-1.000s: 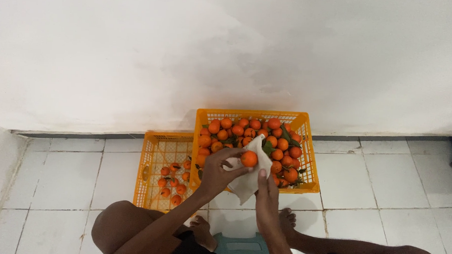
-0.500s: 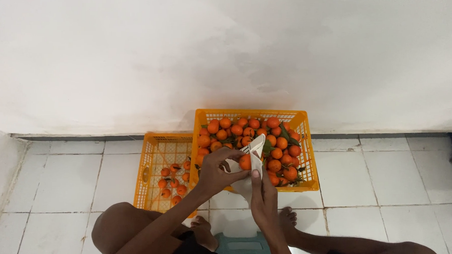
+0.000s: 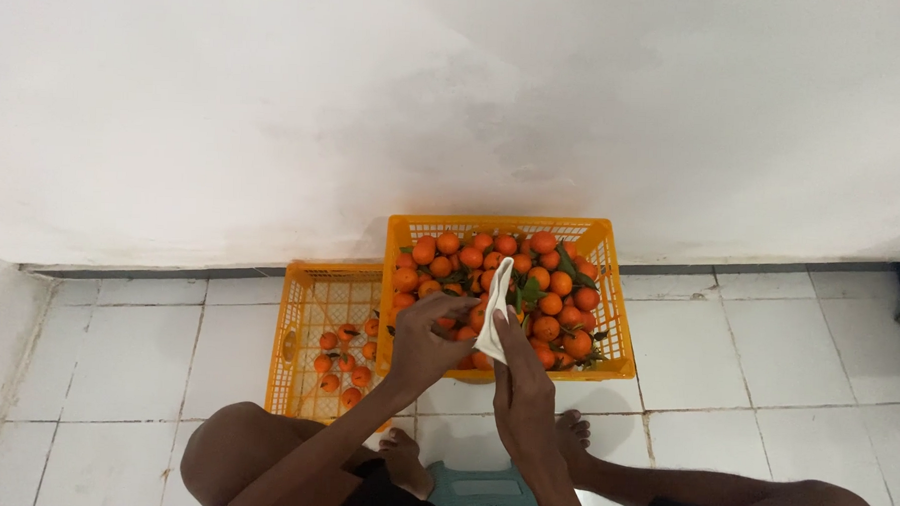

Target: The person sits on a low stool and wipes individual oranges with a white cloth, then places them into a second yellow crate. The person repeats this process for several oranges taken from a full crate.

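While the white cloth [image 3: 495, 309] stands upright and folded above the full orange crate [image 3: 607, 333], the left hand [image 3: 429, 342] pinches its edge with closed fingers, and the right hand [image 3: 521, 380] grips its lower part.

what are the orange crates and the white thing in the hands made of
Both crates, the full one and the near-empty one, look like moulded plastic: glossy orange lattice walls. The white piece droops softly, so cloth or tissue; which one is unclear.
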